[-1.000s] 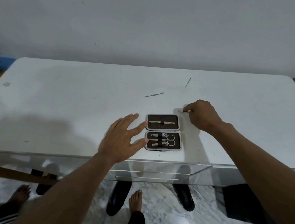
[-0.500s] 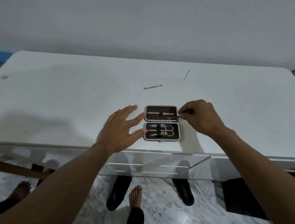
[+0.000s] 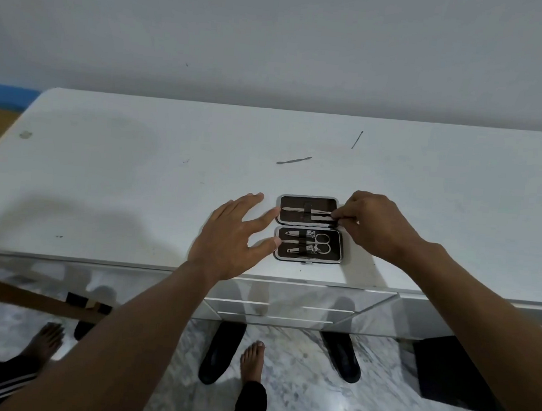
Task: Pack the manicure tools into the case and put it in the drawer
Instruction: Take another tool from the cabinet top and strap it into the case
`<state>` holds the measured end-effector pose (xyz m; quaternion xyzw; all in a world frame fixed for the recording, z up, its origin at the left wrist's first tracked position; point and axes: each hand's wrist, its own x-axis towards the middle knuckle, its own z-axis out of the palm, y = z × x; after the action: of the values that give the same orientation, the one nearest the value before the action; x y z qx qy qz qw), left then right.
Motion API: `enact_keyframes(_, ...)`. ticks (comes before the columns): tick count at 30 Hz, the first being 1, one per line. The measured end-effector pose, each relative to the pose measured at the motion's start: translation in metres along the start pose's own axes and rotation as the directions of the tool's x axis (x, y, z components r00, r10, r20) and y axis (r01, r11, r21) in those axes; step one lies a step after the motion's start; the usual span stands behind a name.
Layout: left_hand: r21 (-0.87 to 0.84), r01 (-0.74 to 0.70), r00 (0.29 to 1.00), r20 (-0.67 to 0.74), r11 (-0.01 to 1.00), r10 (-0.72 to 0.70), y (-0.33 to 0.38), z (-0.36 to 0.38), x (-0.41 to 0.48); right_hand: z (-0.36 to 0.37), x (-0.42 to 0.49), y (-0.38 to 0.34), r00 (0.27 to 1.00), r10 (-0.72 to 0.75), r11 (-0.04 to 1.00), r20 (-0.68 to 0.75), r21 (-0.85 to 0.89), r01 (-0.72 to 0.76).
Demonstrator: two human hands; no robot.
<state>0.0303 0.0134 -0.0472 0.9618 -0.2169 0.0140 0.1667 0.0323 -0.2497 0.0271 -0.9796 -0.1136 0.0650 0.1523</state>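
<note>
A small manicure case (image 3: 311,199) lies open near the front edge of the white dresser top (image 3: 134,177). Its near half holds scissors, a clipper and other tools. In the far half lies a slim metal tool (image 3: 319,216), and my right hand (image 3: 373,224) pinches its right end at the case's edge. My left hand (image 3: 232,239) rests flat with fingers spread against the left side of the case. Two loose tools lie farther back: a flat metal file (image 3: 294,160) and a thin pick (image 3: 357,139).
Mirrored drawer fronts (image 3: 287,305) run below the dresser's front edge. A wall stands behind the dresser. Bare feet (image 3: 251,357), dark shoes (image 3: 222,352) and a wooden bar (image 3: 25,297) are on the marble floor below.
My right hand picked up a slim tool from the dresser beside the case and moved it left into the far half. The left hand stayed at the case's left side.
</note>
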Motion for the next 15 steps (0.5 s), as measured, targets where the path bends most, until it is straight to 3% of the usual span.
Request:
enact_keyframes(7,-0.007,-0.003,1.0,-0.002,1.0,0.003,0.0,0.001,0.0,-0.001,0.01,-0.005,1.0,-0.014,1.0,0.021,-0.022,0.014)
enact_keyframes(15,-0.011,-0.001,1.0,-0.003,1.0,0.001,-0.001,0.001,0.0,0.003,0.014,-0.008,0.989,-0.129,0.975,0.072,-0.173,0.139)
